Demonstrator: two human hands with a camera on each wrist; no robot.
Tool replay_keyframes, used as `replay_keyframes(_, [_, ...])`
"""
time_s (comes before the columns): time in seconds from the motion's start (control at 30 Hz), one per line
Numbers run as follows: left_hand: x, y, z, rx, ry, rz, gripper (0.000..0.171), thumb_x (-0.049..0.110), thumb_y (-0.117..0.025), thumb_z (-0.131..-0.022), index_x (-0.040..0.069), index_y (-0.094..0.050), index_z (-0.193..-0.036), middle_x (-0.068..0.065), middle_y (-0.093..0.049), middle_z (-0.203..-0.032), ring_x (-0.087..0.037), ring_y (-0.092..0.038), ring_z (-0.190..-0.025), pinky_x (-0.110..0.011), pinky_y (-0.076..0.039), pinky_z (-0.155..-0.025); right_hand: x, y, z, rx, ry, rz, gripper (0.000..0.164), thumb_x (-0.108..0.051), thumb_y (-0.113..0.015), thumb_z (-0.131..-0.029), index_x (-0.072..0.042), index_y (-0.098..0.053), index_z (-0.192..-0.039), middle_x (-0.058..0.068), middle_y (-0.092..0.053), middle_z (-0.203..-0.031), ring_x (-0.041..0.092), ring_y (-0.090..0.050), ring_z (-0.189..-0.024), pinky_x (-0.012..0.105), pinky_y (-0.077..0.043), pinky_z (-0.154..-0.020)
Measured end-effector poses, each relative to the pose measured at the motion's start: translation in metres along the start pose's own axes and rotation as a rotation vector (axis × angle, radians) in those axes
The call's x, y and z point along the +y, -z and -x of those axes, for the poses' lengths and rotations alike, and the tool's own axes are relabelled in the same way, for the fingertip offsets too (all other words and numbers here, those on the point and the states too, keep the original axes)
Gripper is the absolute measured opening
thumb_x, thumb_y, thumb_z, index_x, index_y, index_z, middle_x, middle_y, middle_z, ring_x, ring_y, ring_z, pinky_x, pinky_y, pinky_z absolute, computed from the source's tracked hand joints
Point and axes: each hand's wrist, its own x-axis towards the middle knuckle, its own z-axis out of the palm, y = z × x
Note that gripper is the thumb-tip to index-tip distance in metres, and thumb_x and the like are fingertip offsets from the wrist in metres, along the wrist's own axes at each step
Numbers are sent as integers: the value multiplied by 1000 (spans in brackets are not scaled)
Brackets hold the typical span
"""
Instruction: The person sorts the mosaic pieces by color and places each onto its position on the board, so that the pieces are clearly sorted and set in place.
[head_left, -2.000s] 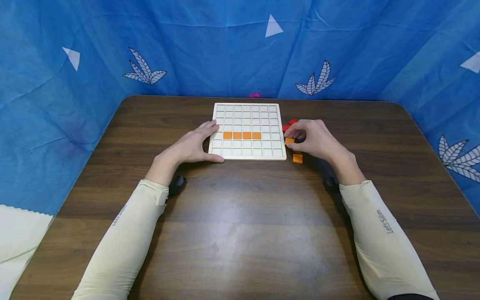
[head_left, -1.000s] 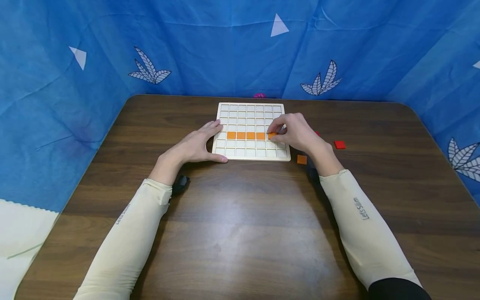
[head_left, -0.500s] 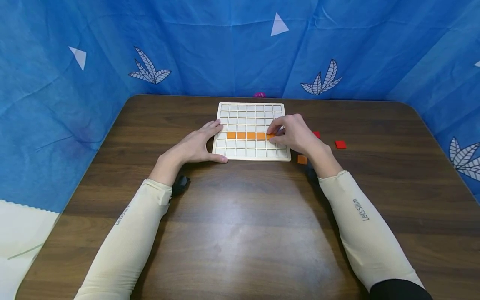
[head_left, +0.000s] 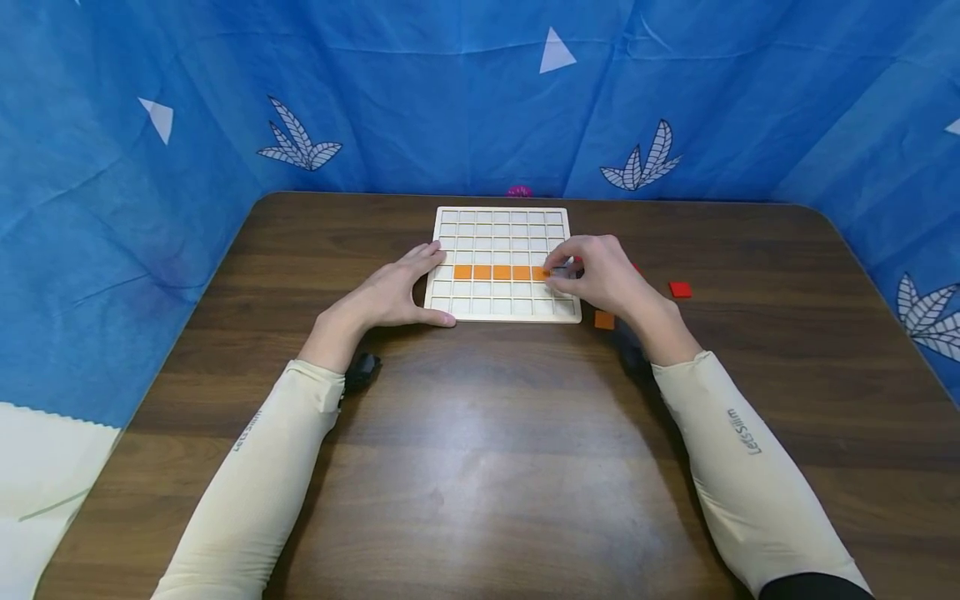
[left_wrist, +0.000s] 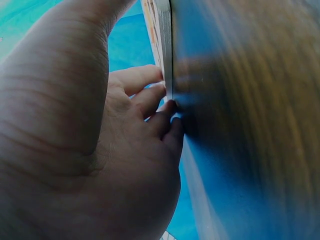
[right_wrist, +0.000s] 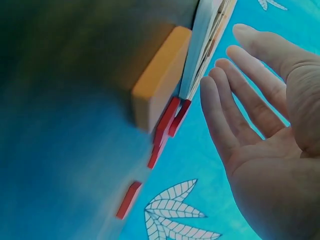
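A pale grid board (head_left: 498, 315) lies near the far side of the table, with a row of orange tiles (head_left: 482, 272) in its squares. My left hand (head_left: 386, 292) rests at the board's left side, fingers on the left edge and thumb on the front corner; in the left wrist view its fingertips meet the board's side. Above the board's right part is my right hand (head_left: 600, 271), fingertips right at the last tile of the row. The right wrist view shows these fingers extended with nothing between them. A loose orange tile (head_left: 604, 320) lies just off the board's front right corner.
A red tile (head_left: 680, 289) lies on the wooden table (head_left: 480, 467) to the right. More red tiles (right_wrist: 167, 120) sit beside the board, partly hidden behind the right hand in the head view. A blue patterned cloth (head_left: 420, 100) hangs behind the table.
My right hand has carried an orange tile from beside the board to the row's right end, let go of it and drawn slightly right. The left hand has stayed at the board.
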Motion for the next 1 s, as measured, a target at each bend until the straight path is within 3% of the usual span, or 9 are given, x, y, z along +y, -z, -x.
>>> replay_keyframes(0.27, [-1,-1,0,1,4,4,119,68,-83,-79,12,-27,-168,-6,-14,-178,-24,-11,-165,-51,-23,-131,19,11,25,42,-4,19,29,-22,-87,-89,-8,-79,-112,11,-74,-107,27,-67,-96,46,-61,-90])
replay_keyframes(0.67, [-2,-1,2,1,7,9,118,67,-83,-80,12,-26,-168,-5,-14,-178,-24,-11,-165,-53,-23,-130,50,33,58,71,-76,51,28,-23,-83,-93,-8,-79,-116,15,-76,-111,32,-68,-101,54,-58,-95])
replay_keyframes(1.0, [0,0,1,2,-4,11,118,67,-83,-80,12,-27,-168,-5,-13,-178,-25,-11,-165,-54,-23,-130,46,32,61,-18,-84,-2,35,-37,-85,-90,-15,-80,-117,6,-78,-105,24,-68,-95,47,-59,-90])
